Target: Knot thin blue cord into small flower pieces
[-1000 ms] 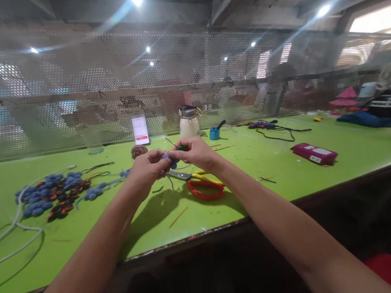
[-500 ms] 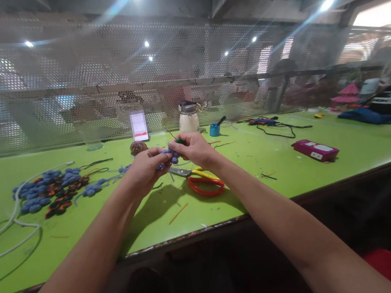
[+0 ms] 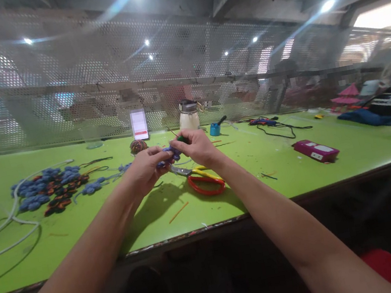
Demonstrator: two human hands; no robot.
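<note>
My left hand [image 3: 143,169] pinches a small blue-purple crocheted piece [image 3: 171,155] above the table. My right hand [image 3: 199,148] is closed around a crochet hook [image 3: 182,139] with a green handle. Its thin metal shaft points up and to the left, and my right fingertips meet the edge of the crocheted piece. Under my hands lie scissors [image 3: 207,186] with red and yellow handles, blades partly hidden by my fingers. Left of my left hand rests a pile of blue crocheted flowers [image 3: 34,201] mixed with dark orange-black ones [image 3: 61,199].
A multicoloured yarn ball [image 3: 138,147], a propped phone [image 3: 139,125], a lidded bottle [image 3: 189,116] and a blue pot [image 3: 214,129] stand behind my hands. A purple box [image 3: 316,151] lies to the right, white cables [image 3: 23,225] at left. Perforated metal mesh [image 3: 94,88] borders the back.
My right hand has shifted very slightly, and the hook's green handle shows a little more. The crocheted piece stays between both hands; the table items look unmoved.
</note>
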